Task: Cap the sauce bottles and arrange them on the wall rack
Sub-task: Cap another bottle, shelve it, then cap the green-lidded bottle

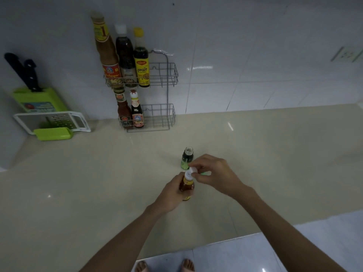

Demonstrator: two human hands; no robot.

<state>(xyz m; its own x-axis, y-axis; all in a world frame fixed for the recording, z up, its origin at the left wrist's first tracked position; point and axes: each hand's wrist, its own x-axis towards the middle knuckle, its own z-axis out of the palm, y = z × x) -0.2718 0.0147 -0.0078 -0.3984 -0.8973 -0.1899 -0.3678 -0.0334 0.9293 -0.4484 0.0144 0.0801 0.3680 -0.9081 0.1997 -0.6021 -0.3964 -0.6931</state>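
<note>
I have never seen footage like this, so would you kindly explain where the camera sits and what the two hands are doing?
There is no machine here: a person wears one wide-angle camera on the head, looking forward and down, so the single picture shows their own arms, and their feet at the bottom edge. The left hand grips a small reddish sauce bottle standing on the beige counter. The right hand pinches a white cap right at that bottle's mouth. Just behind stands a second small bottle, dark with a green label. On the tiled wall is a wire rack with two baskets: three bottles in the upper one, two in the lower. At far left are a green knife block and a white grater.
</note>
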